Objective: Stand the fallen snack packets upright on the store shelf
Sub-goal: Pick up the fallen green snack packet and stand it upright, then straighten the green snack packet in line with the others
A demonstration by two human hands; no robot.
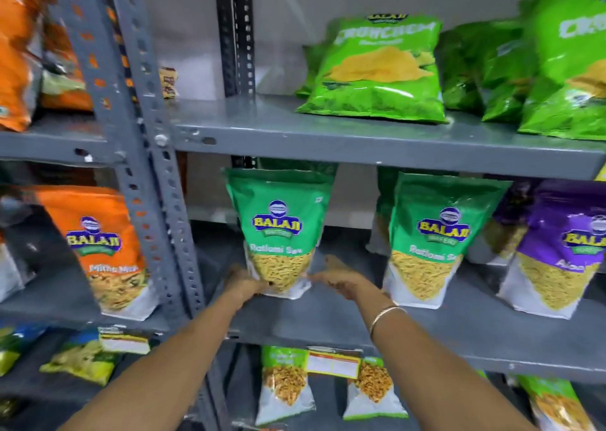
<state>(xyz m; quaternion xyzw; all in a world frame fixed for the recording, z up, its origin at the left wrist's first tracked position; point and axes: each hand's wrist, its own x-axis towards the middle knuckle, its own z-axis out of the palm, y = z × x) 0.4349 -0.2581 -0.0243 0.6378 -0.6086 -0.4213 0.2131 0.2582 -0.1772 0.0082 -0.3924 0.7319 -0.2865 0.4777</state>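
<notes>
A green Ratlami Sev packet [278, 230] stands upright on the middle grey shelf [328, 315], left of centre. My left hand [244, 284] grips its lower left corner and my right hand [337, 279] grips its lower right corner. A gold bangle sits on my right wrist. A second green Ratlami Sev packet [433, 237] stands upright to the right, with a purple packet [567, 250] beyond it. On the shelf above, a green Crunchem packet [380, 69] leans back.
An orange Mitha Mix packet [105, 250] stands on the neighbouring rack at left, past a perforated grey upright post [157, 201]. More green packets [557, 69] fill the top right. Small packets [285, 384] stand on the shelf below. Behind is a pale wall.
</notes>
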